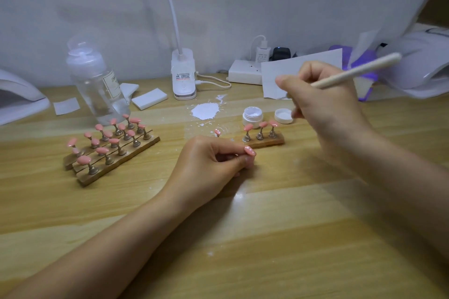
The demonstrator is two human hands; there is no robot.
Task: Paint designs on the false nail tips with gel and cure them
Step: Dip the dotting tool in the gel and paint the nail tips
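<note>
Painting a held nail tip (pixel 250 151)
Left hand (pixel 209 160) pinches it steady; right hand (pixel 323 102) grips brush (pixel 352 71) near jar (pixel 252 116) at one o'clock.

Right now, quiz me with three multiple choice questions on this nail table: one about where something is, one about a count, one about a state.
1. Where is the jar's lid?
A. on the table right of the gel jar
B. on the jar
C. in the left hand

2. How many nail tips stand on the small stand?
A. one
B. three
C. six

3. What is the right hand doing?
A. resting flat
B. gripping a brush
C. holding the bottle

Answers: A, the lid lies beside the open jar; B, three pink tips show; B, fingers curl round the handle.
</note>
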